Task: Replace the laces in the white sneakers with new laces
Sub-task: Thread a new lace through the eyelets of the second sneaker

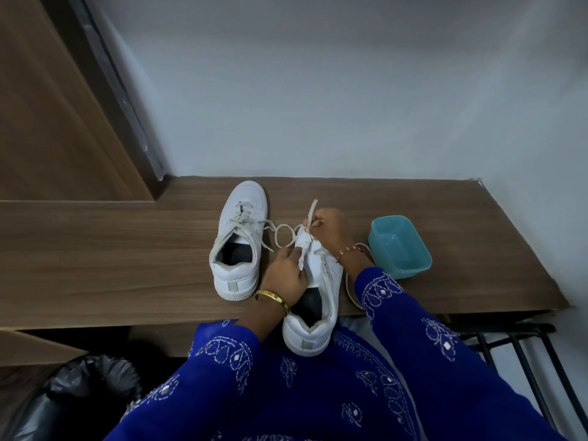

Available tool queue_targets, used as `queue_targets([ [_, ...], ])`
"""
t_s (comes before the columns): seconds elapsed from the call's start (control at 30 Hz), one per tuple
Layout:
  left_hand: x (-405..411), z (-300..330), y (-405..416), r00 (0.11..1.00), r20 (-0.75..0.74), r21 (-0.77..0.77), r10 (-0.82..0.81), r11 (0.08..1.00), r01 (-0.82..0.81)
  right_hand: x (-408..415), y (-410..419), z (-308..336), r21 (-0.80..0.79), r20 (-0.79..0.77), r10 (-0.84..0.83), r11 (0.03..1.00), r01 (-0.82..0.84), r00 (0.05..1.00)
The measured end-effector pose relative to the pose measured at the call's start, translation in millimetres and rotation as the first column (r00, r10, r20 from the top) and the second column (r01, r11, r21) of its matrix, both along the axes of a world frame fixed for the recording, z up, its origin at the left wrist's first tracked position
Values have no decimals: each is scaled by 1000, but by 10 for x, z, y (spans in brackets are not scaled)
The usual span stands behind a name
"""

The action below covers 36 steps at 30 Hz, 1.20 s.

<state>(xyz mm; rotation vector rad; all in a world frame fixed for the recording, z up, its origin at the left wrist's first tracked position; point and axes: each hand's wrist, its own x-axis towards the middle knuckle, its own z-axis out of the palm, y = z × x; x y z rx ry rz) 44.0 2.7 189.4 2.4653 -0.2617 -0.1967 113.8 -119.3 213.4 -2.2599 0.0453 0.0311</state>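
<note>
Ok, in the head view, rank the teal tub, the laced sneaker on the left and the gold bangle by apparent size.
1. Laced sneaker
2. Teal tub, fairly close behind the sneaker
3. Gold bangle, clearly smallest, though nearer the camera

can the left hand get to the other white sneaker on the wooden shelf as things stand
Probably yes, once it lets go. The left hand is holding the tongue of the near white sneaker; the laced white sneaker sits just beside it on the wooden shelf, nothing between.

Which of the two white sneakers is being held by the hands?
The right sneaker, near the blue tub; both hands grip it. The left sneaker stands untouched.
</note>
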Motion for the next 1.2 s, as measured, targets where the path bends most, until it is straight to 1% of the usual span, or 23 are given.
queue_targets([
  [0.17,-7,-17,7,1000,-4,-29,16,999,-16,49,54,-42,27,19,-24,999,24,1000],
  [0.3,-12,-21,8,1000,-1,-43,28,999,-28,85,62,-69,-106,11,40,994,-38,999],
  [0.5,-10,-19,12,999,-14,-48,31,998,-31,134,34,-50,-148,-35,62,987,-67,997],
  [0.67,-17,-13,11,999,-14,-44,45,998,-46,155,26,4,-263,-24,157,952,-158,987],
  [0.8,-17,-30,11,998,-19,-57,56,997,-57,189,21,-19,-274,-10,222,937,-216,975],
  [1.0,-18,-35,6,998,-12,-60,60,996,-60,223,49,-60,-284,0,252,928,-241,968],
  [1.13,-23,-36,6,998,-6,-77,62,995,-63,186,77,-56,-319,-47,299,900,-298,953],
  [1.2,-22,-37,6,998,-5,-80,62,995,-62,181,86,-61,-334,-59,298,893,-300,953],
])
